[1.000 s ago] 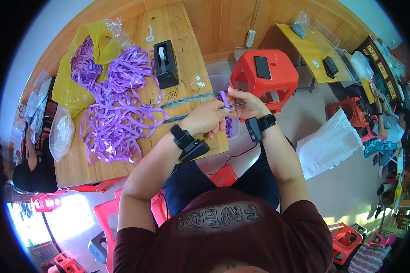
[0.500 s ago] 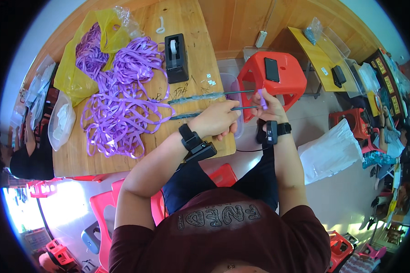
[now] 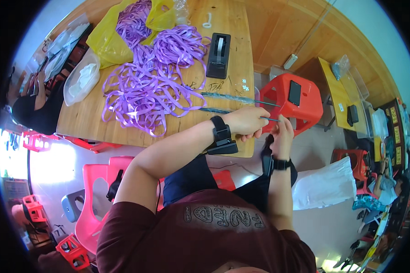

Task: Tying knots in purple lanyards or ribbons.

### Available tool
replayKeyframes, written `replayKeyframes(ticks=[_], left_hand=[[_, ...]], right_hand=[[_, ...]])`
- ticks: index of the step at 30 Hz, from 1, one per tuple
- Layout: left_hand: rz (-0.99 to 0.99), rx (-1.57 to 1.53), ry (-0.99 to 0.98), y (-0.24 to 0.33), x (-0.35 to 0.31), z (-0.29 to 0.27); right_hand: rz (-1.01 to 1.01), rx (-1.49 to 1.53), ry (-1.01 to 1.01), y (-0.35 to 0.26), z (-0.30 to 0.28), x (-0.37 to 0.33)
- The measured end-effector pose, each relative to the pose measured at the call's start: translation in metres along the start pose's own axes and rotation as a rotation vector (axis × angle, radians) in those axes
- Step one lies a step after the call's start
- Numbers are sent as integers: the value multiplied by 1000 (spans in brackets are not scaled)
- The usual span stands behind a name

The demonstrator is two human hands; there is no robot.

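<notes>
Two thin dark rods lie side by side, wrapped partly in clear film, from the purple ribbon pile (image 3: 146, 88) past the table's right edge. My left hand (image 3: 248, 120) closes over the near rod (image 3: 269, 119). Its fingers curl underneath, partly hidden. At that rod's right end the fingertips of my right hand (image 3: 282, 134) are pinched together. The far rod (image 3: 234, 98) runs free of both hands, its tip in front of the red stool (image 3: 305, 111). Purple ribbon loops reach the rods' left ends; how they join cannot be made out.
On the wooden table (image 3: 168, 127) stand a black tape dispenser (image 3: 218, 57), a yellow plastic bag (image 3: 105, 43) and a clear tub (image 3: 83, 79). A phone (image 3: 294, 93) rests on the red stool. A white sack (image 3: 325, 186) lies right of my arm. People sit at both sides.
The view has shifted, so the table appears further right. The purple piece at my right fingers no longer shows. My right hand has left the far rod and is at the near rod's end.
</notes>
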State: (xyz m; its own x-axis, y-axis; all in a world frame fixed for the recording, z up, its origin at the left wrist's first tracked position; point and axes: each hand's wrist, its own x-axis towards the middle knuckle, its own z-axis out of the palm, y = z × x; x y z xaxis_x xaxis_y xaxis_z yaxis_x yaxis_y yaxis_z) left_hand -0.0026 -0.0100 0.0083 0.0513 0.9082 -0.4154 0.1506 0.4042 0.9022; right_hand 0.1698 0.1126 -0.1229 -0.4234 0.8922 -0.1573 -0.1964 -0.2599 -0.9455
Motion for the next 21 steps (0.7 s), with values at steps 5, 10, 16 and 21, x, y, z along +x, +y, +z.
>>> replayKeyframes(ticks=[5,10,16,21], left_hand=[[24,16,11,0,-5,1],[352,151,202,-4,-5,-9],[344,740,560,10,-60,-60],[143,940,836,-52,-56,-127]], right_hand=[[-334,-114,88,-32,36,-78],[-731,-475,-142,-46,69,-116],[-1078,-838,-282,-43,96,-129],[-1092,-807,-226,-31,100,-129]])
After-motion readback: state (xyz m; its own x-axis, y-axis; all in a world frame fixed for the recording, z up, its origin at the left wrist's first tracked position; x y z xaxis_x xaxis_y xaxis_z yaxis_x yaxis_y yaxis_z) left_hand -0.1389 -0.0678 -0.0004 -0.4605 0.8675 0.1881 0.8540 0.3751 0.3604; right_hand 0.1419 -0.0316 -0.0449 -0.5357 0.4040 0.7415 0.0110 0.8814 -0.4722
